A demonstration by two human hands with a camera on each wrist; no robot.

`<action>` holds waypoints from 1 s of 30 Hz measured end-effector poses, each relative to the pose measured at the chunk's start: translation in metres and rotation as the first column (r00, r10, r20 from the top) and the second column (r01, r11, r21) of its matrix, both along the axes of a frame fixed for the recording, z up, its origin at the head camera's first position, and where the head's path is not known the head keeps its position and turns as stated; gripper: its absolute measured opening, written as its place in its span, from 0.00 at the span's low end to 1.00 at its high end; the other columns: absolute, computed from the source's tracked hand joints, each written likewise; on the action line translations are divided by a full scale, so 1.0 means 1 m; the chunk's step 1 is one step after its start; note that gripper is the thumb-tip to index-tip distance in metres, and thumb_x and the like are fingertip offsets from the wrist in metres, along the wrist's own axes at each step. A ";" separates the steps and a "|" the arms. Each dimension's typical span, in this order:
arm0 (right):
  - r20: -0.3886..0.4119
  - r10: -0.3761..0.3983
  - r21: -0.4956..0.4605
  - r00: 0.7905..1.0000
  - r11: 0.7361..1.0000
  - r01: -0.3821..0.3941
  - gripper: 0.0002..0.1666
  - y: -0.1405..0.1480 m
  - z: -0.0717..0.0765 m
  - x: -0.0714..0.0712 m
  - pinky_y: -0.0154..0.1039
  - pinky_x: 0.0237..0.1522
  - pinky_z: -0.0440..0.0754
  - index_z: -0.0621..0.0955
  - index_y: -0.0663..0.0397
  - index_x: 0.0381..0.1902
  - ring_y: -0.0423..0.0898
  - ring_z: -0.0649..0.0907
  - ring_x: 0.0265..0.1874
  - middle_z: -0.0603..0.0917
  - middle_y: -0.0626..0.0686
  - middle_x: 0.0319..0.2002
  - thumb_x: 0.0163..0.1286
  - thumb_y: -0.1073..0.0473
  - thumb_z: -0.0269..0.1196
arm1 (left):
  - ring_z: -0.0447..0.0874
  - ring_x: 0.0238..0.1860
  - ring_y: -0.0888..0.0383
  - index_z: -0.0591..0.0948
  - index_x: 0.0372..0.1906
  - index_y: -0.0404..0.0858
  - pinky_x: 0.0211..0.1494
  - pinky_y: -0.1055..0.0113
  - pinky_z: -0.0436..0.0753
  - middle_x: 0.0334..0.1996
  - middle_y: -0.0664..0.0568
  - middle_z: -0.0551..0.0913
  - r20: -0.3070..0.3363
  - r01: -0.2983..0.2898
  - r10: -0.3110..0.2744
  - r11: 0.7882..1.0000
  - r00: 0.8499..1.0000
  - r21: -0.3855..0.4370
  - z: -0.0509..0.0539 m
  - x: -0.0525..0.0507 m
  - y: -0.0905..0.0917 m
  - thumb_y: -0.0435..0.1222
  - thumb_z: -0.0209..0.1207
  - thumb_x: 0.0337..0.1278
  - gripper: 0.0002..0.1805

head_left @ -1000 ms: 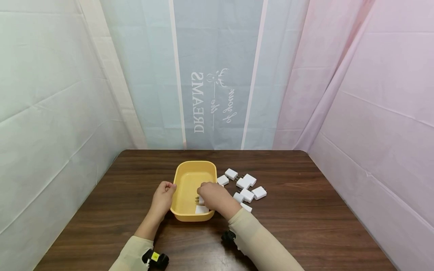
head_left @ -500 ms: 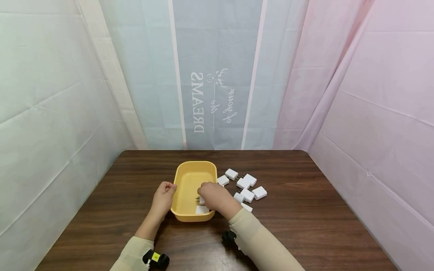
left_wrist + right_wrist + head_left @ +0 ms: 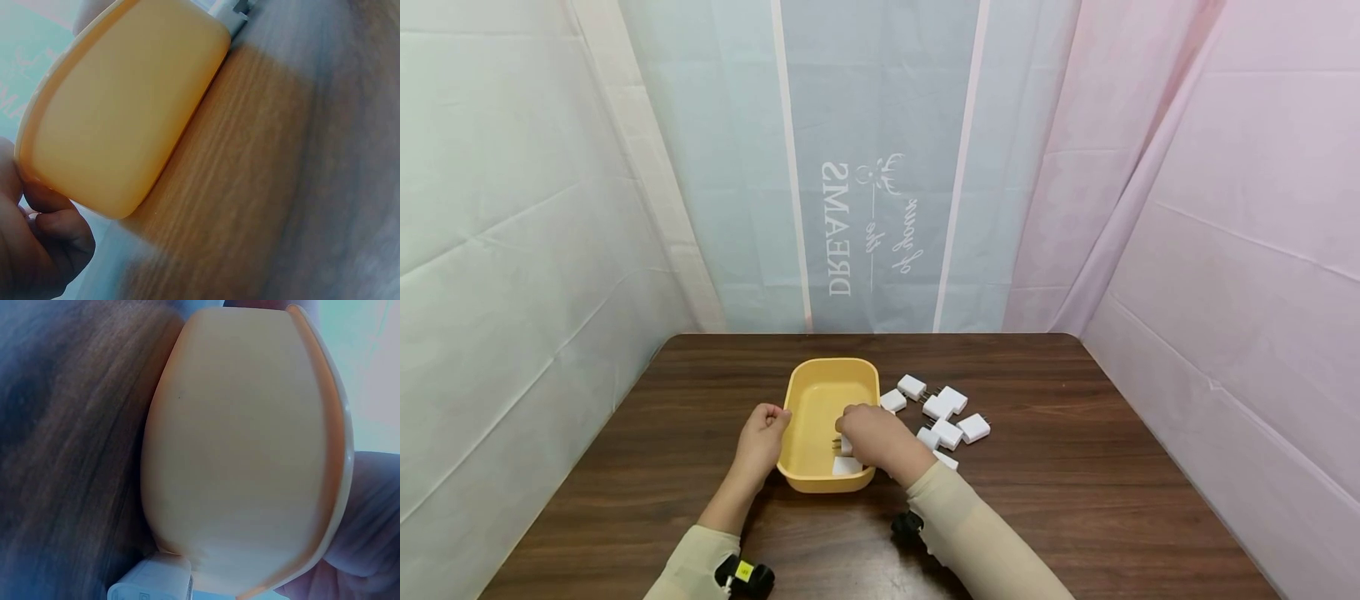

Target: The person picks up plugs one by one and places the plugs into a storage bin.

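A yellow plastic tray [image 3: 808, 392] lies on the table in the head view. At its left rim, my left hand [image 3: 763, 437] pinches the edge between thumb and curled fingers; the left wrist view also shows this hand [image 3: 44, 244] at the rim. My right hand [image 3: 880, 437] reaches over the right rim into the tray and holds a white charger plug [image 3: 847, 446], its prongs pointing left. The hand covers much of that plug. Near it, another white charger plug [image 3: 847, 466] lies in the tray's near right corner. The right wrist view mostly shows the tray's outer wall [image 3: 244, 437].
Several white charger plugs [image 3: 948, 433] are scattered on the brown wooden table [image 3: 1075, 483], right of the tray. One charger plug [image 3: 153, 578] sits close against the tray's outer wall. Fabric curtains [image 3: 880, 100] stand behind the table and on both sides.
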State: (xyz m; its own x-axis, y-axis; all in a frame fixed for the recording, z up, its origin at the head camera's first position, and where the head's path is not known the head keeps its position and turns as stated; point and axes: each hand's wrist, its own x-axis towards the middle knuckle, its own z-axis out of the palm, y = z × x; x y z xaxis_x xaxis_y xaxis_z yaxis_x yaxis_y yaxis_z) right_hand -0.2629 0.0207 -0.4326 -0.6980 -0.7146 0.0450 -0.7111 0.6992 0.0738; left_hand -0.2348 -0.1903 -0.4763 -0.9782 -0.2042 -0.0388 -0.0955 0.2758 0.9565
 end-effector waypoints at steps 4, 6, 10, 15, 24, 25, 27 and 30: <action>-0.008 0.009 0.005 1.000 1.000 -0.009 0.06 0.000 0.001 0.000 0.39 0.31 0.80 0.84 0.44 0.33 0.42 0.79 0.28 0.79 0.45 0.31 0.65 0.63 0.69 | 0.73 0.29 0.56 0.72 0.50 0.35 0.28 0.68 0.76 0.31 0.49 0.72 -0.002 0.000 0.000 1.000 1.000 -0.002 -0.001 0.000 0.000 0.43 0.49 0.81 0.14; -0.011 0.016 0.006 1.000 1.000 -0.016 0.06 0.001 0.003 0.001 0.39 0.31 0.80 0.85 0.44 0.35 0.43 0.80 0.29 0.79 0.45 0.31 0.65 0.63 0.69 | 0.73 0.29 0.56 0.72 0.50 0.34 0.28 0.68 0.76 0.31 0.49 0.72 -0.003 0.000 0.000 1.000 1.000 -0.002 -0.001 0.000 0.000 0.43 0.49 0.81 0.14; -0.020 0.030 0.001 0.999 1.000 -0.030 0.09 0.002 0.009 0.002 0.39 0.33 0.81 0.87 0.45 0.38 0.43 0.81 0.31 0.80 0.46 0.32 0.63 0.65 0.68 | 0.73 0.28 0.56 0.72 0.50 0.34 0.27 0.68 0.76 0.30 0.49 0.72 -0.006 -0.001 0.001 1.000 1.000 0.002 -0.001 0.000 0.000 0.42 0.49 0.81 0.13; -0.033 0.037 -0.015 0.999 0.999 -0.038 0.13 0.004 0.019 0.004 0.38 0.34 0.81 0.88 0.47 0.41 0.42 0.81 0.32 0.81 0.46 0.33 0.60 0.67 0.69 | 0.75 0.27 0.56 0.72 0.49 0.34 0.26 0.67 0.77 0.29 0.49 0.73 -0.011 -0.002 0.002 1.000 1.000 0.008 -0.001 0.000 -0.001 0.42 0.49 0.80 0.13; -0.059 0.029 -0.034 0.998 0.999 -0.031 0.18 0.012 0.033 0.007 0.39 0.39 0.83 0.88 0.48 0.48 0.42 0.83 0.37 0.84 0.46 0.40 0.59 0.67 0.69 | 0.75 0.28 0.55 0.72 0.50 0.35 0.26 0.67 0.76 0.31 0.47 0.73 -0.006 -0.004 0.005 1.000 1.000 0.007 -0.002 0.000 -0.001 0.42 0.49 0.81 0.13; -0.061 0.026 -0.037 0.998 0.999 -0.028 0.19 0.014 0.035 0.007 0.39 0.39 0.83 0.88 0.48 0.49 0.42 0.83 0.36 0.84 0.46 0.40 0.59 0.67 0.70 | 0.75 0.28 0.55 0.72 0.50 0.35 0.27 0.67 0.76 0.31 0.47 0.73 -0.005 -0.005 0.005 1.000 1.000 0.008 -0.002 0.000 0.000 0.42 0.49 0.81 0.13; -0.058 0.015 -0.038 0.998 0.999 -0.017 0.19 0.016 0.039 0.008 0.39 0.39 0.83 0.87 0.48 0.50 0.42 0.83 0.37 0.84 0.47 0.42 0.60 0.66 0.70 | 0.74 0.28 0.55 0.72 0.50 0.34 0.26 0.67 0.76 0.31 0.46 0.73 -0.007 -0.007 0.007 1.000 1.000 0.010 -0.002 0.000 0.000 0.42 0.50 0.80 0.13; -0.030 -0.009 -0.043 1.000 0.999 0.008 0.20 0.020 0.047 0.009 0.40 0.41 0.84 0.87 0.49 0.54 0.44 0.84 0.40 0.85 0.48 0.45 0.63 0.65 0.70 | 0.74 0.28 0.54 0.72 0.49 0.35 0.26 0.67 0.76 0.31 0.46 0.73 -0.011 -0.008 0.008 1.000 1.000 0.015 -0.001 0.000 0.000 0.42 0.50 0.80 0.13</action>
State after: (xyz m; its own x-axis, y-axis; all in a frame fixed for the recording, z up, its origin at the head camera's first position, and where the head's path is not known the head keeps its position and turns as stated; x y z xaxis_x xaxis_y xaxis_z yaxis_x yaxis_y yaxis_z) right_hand -0.2539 0.0406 -0.3858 -0.7021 -0.7055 0.0964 -0.7029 0.7083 0.0649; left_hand -0.2353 -0.1901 -0.4776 -0.9769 -0.2112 -0.0314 -0.0872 0.2607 0.9615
